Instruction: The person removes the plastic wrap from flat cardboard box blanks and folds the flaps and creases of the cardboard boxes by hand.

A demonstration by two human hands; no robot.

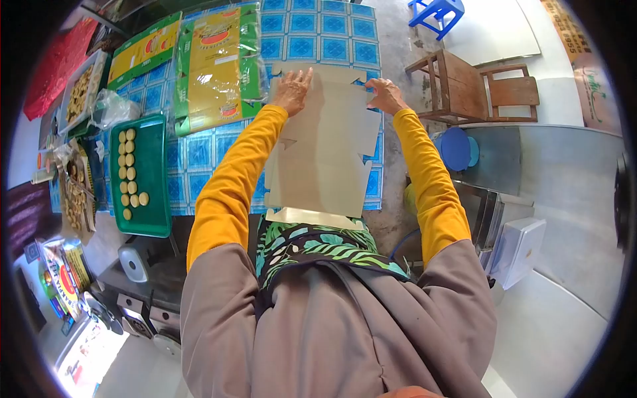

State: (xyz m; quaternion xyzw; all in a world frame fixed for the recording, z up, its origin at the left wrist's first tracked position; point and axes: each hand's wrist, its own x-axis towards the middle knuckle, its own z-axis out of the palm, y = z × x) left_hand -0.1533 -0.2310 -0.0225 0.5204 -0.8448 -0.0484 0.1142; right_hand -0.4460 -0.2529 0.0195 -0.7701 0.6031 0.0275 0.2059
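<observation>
A flat, unfolded cardboard box (325, 146) lies plain side up in front of me, with notches and cut tabs along its sides. Its near end reaches over the table edge to my lap. My left hand (293, 93) rests on the far left part of the cardboard, fingers stretched out and lying flat. At the far right edge is my right hand (387, 97), its thumb and forefinger curved and apart beside a cut tab. I see nothing held between them.
Printed green and yellow box blanks (215, 66) in clear plastic lie left on the blue tablecloth (322, 26). A green tray (154, 179) holds several round pastries (131, 174). Right of the table stand a wooden chair (458, 86) and a blue stool (438, 13).
</observation>
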